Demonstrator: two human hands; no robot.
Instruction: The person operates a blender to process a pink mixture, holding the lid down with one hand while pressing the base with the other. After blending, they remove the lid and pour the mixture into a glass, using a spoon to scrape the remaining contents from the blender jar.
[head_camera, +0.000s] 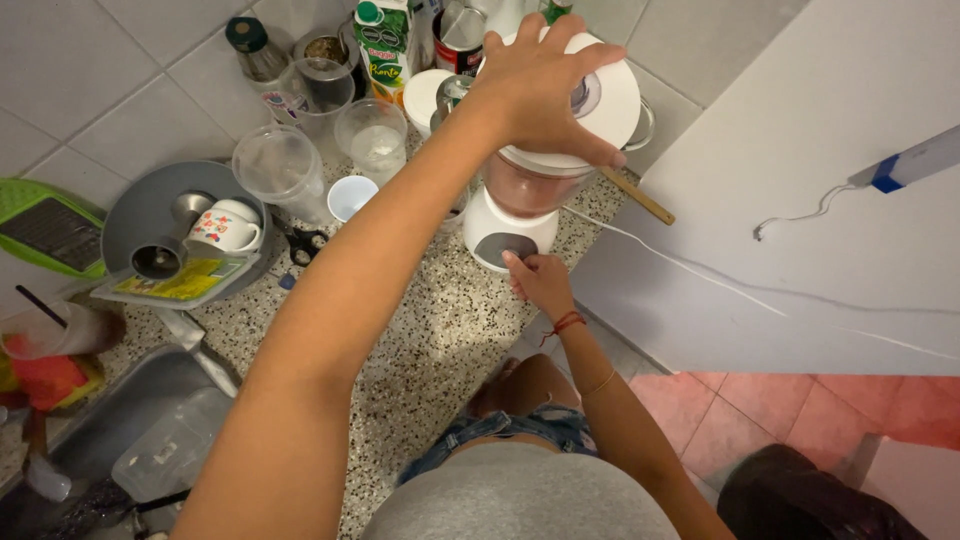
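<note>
- The left hand (540, 85) lies spread, palm down, on the white lid (612, 100) of the blender (520, 195), fingers draped over its rim and pressing rather than gripping.
- The right hand (535, 280) is curled against the front of the blender's white base, fingertips at the grey control dial (505, 247); it looks pinched on the dial, though the view is too small to be sure.
- The blender stands on the speckled table (440, 340) right between the two hands, its clear jar holding a pinkish mix.
- Handling, as a judgement: the filled jar is likely top-heavy and hard, smooth plastic or glass, so slippery if wet; the lid seems only pushed on. Best held flat on the lid from above and by the wide base below.
- A white cord (650, 250) runs from the base toward the right of the right hand, across the wall panel; it could snag.
- A wooden handle (640, 197) pokes out just behind the jar, under the left hand.
- To the left of the left arm: clear plastic cups (280, 165), a small white bowl (350, 195), scissors (305, 243), a grey dish with a patterned mug (225, 228), and a green grater (50, 228).
- Beyond the left hand stand a carton (385, 45) and jars, crowding the blender closely.
</note>
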